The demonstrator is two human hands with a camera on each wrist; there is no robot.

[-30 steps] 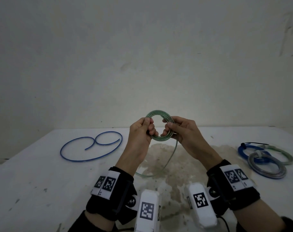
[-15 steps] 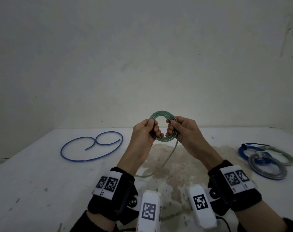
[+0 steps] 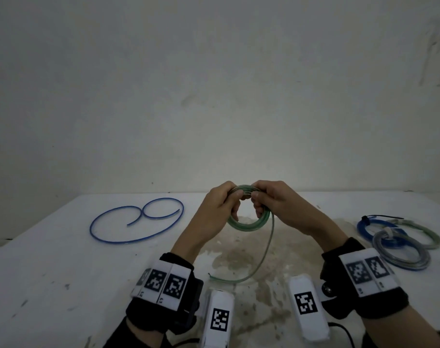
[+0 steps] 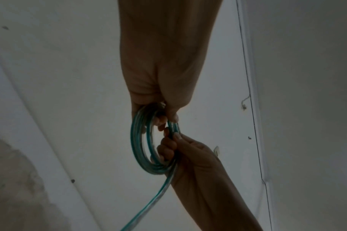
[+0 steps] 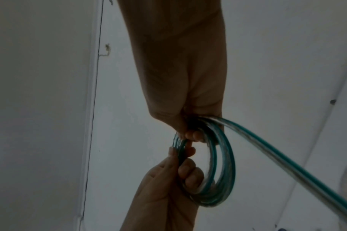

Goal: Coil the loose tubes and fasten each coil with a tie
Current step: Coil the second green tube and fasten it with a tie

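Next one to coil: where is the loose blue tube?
Head view: the loose blue tube lies uncoiled on the white table, far left of the left hand.

No readable words or numbers, only black-and-white square marker codes — on wristbands (image 3: pixel 163 285), camera housings (image 3: pixel 305 303).

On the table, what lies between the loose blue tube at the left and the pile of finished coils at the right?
In the head view, only the green tube's loose tail and the stained table; both hands hold the coil above it.
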